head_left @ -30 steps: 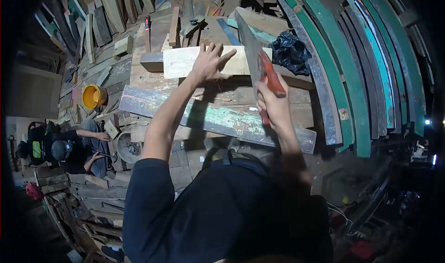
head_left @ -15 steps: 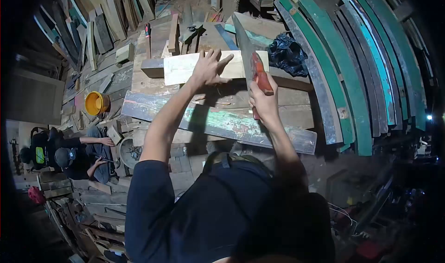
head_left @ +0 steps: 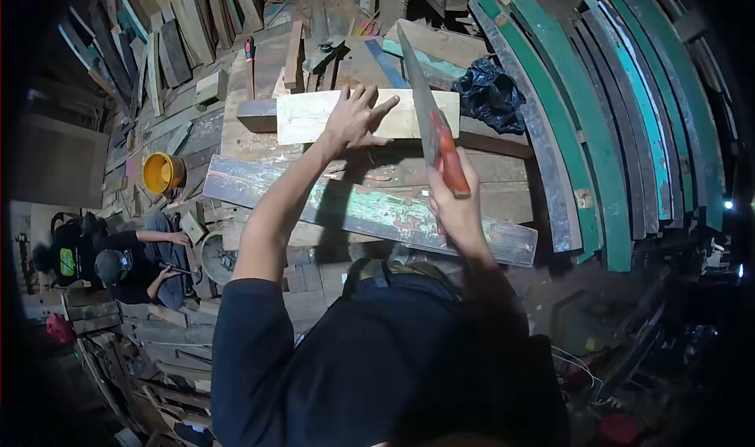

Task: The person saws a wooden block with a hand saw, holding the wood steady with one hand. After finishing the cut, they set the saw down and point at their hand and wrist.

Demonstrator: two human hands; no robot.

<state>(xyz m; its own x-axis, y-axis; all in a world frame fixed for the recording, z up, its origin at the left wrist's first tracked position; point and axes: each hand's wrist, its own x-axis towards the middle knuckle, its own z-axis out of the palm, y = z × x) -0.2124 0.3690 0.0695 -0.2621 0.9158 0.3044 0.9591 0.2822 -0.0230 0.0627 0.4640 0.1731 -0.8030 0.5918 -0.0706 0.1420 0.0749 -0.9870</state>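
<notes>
Near the top middle of the frame the left hand (head_left: pixel 351 122) lies flat on a pale board (head_left: pixel 314 116), with the fingers spread and pressing down — it is open, not closed around anything. The board rests across a rough workbench (head_left: pixel 244 136) made of old planks. Just to the right, the right hand (head_left: pixel 454 211) is closed tightly around the orange handle of a handsaw (head_left: pixel 429 108). The blade of the saw points up and away from the person and crosses the right end of the pale board, close to the fingertips of the left hand.

Below the board, nearer to the person, a long plank with worn green and red paint (head_left: pixel 370 211) lies across the bench. A black plastic bag (head_left: pixel 491 85) sits at the upper right of the bench, beside curved green planks (head_left: pixel 598 132). At the left edge stands a yellow bucket (head_left: pixel 161 171) — below it another person (head_left: pixel 118 258) crouches on the floor.
</notes>
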